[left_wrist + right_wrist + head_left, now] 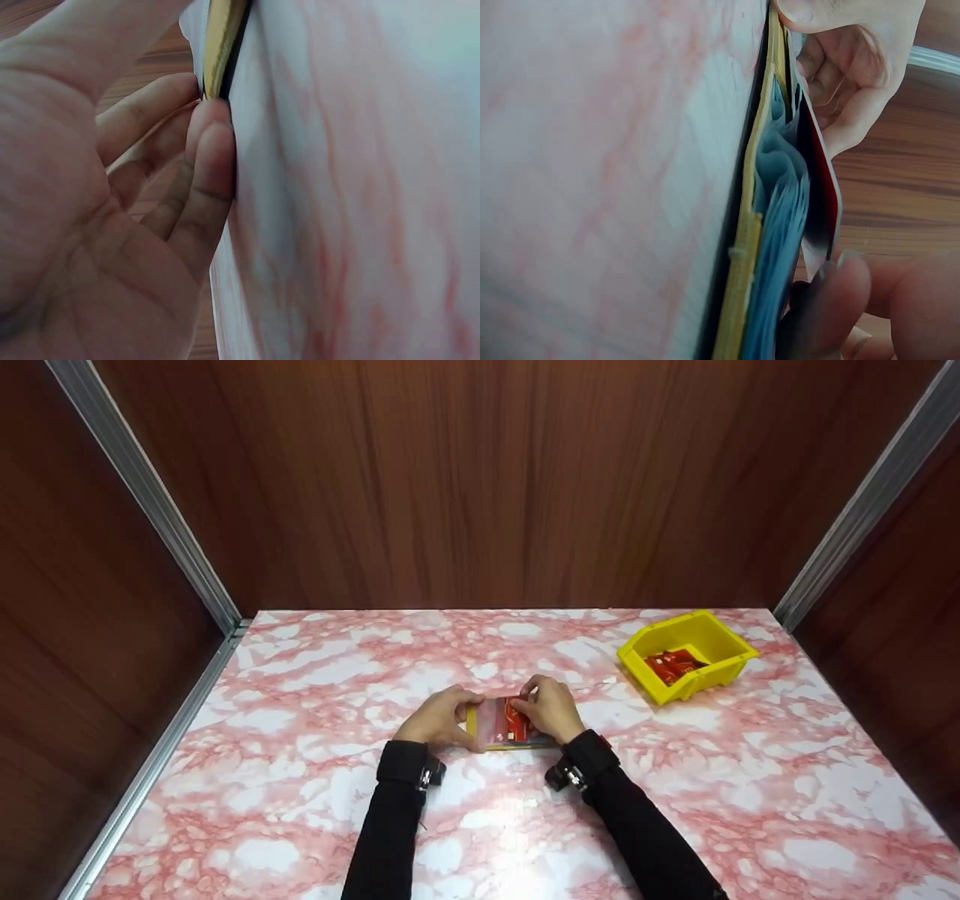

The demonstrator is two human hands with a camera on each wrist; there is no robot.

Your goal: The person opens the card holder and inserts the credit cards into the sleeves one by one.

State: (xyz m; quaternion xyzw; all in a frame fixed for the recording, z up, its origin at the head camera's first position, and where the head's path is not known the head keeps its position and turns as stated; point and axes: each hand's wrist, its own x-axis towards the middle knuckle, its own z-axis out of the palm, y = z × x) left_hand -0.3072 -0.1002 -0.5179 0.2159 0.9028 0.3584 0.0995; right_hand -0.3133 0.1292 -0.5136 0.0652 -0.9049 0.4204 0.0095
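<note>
Packet [515,725] seems pinched in right fingers [527,708]; left fingers [468,742] grip album [487,724].

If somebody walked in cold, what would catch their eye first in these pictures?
Probably the bright yellow bin toward the far right of the pink-and-white marbled tabletop, with red items inside. Next, near the middle, comes the yellow-edged booklet: the person's left grip holds its left edge, while the right grip pinches a red piece over its pages. Behind stands a dark wood-grain wall.
</note>
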